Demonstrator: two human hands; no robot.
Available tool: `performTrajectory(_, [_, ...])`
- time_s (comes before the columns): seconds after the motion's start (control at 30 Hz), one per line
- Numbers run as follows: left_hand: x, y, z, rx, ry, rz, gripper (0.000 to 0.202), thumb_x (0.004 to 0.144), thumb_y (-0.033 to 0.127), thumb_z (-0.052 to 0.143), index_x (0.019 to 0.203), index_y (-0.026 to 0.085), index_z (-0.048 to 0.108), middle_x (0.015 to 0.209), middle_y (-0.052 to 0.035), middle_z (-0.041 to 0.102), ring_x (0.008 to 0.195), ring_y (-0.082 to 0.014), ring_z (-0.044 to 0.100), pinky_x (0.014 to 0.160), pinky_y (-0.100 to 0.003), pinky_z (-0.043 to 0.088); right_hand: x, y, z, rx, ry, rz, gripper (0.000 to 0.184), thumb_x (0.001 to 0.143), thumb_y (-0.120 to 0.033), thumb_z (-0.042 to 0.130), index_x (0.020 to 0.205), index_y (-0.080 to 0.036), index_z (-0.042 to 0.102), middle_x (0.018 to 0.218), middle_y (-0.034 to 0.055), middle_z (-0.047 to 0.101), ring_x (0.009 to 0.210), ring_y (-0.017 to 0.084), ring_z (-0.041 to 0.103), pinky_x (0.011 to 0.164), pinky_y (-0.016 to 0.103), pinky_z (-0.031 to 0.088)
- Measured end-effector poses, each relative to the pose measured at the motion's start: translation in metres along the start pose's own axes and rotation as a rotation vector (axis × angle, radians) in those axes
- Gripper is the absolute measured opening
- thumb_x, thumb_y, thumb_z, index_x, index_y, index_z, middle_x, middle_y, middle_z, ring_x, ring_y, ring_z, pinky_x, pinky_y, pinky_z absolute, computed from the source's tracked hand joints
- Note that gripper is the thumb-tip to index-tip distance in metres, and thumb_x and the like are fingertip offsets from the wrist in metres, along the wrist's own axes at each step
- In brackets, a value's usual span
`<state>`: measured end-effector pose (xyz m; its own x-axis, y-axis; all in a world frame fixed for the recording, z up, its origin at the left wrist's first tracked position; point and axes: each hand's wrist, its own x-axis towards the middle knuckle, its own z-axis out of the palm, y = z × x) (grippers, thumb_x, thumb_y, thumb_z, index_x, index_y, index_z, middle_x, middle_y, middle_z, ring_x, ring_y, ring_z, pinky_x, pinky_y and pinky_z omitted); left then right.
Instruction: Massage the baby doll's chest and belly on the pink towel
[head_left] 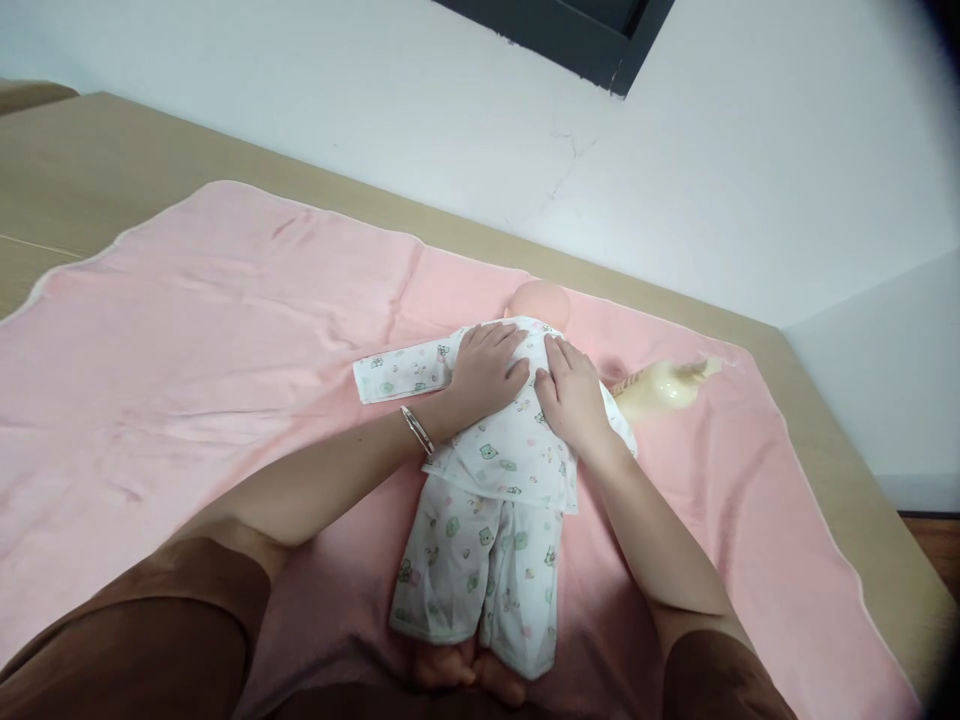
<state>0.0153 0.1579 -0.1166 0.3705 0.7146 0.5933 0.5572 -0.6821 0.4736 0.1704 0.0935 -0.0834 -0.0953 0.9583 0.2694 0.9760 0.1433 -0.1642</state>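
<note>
A baby doll (517,480) lies face down on a pink blanket (300,300), its bald head away from me and its bare feet close to my body. It wears a white printed top and matching trousers. My left hand (487,370) lies flat on the left of its upper back, fingers stretched out. On the right of the upper back rests my right hand (571,390), also flat and open. The thumbs point toward each other with a gap of cloth between them. The doll's left sleeve spreads out sideways; its face is hidden.
A pale yellow pump bottle (664,385) lies on its side on the blanket, right of the doll. Beneath the blanket is a wooden table (112,150), which meets a white wall (375,120) at the back. A dark frame (585,40) hangs on the wall.
</note>
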Motion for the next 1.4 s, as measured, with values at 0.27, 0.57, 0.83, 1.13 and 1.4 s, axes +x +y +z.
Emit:
performTrajectory(0.27, [-0.006,0.001,-0.002,-0.004,0.164,0.143,0.02,0.089,0.021,0.054,0.096,0.02,0.072,0.105,-0.0071,0.074,0.101,-0.0223,0.067,0.096,-0.04,0.051,-0.015,-0.027,-0.006,-0.044,0.046,0.021,0.049,0.098,-0.024,0.037,0.14,-0.006,0.054,0.145,0.0202,0.056,0.14,0.034,0.046,0.117,0.057,0.033])
performTrajectory(0.57, [-0.004,0.002,-0.001,-0.061,0.07,-0.072,0.035,0.087,0.02,0.05,0.116,0.015,0.068,0.124,-0.0089,0.07,0.122,-0.0252,0.06,0.111,-0.045,0.043,-0.006,-0.008,0.005,0.11,0.064,0.09,0.053,0.1,-0.037,0.036,0.148,-0.015,0.046,0.154,0.0172,0.045,0.146,0.032,0.038,0.119,0.059,0.029])
performTrajectory(0.83, [0.0,0.001,-0.002,-0.077,-0.026,-0.09,0.041,0.087,0.02,0.047,0.124,0.014,0.065,0.131,-0.0101,0.067,0.128,-0.025,0.055,0.117,-0.045,0.037,-0.006,0.001,0.007,0.164,0.032,0.087,0.056,0.1,-0.04,0.037,0.151,-0.018,0.04,0.16,0.0157,0.036,0.15,0.031,0.03,0.121,0.059,0.021])
performTrajectory(1.13, [0.0,0.001,0.0,-0.082,0.002,-0.079,0.04,0.087,0.021,0.048,0.121,0.015,0.066,0.131,-0.0106,0.067,0.127,-0.0257,0.057,0.114,-0.046,0.04,-0.007,0.0,0.008,0.162,0.056,0.073,0.053,0.101,-0.04,0.036,0.15,-0.019,0.041,0.159,0.0163,0.039,0.149,0.029,0.032,0.12,0.06,0.023])
performTrajectory(1.4, [-0.001,0.0,0.0,-0.071,-0.016,-0.084,0.038,0.087,0.02,0.05,0.122,0.014,0.065,0.13,-0.0106,0.067,0.127,-0.0249,0.056,0.115,-0.043,0.039,-0.007,0.0,0.008,0.169,0.052,0.082,0.053,0.101,-0.04,0.037,0.15,-0.021,0.041,0.159,0.0153,0.038,0.15,0.029,0.032,0.12,0.061,0.022])
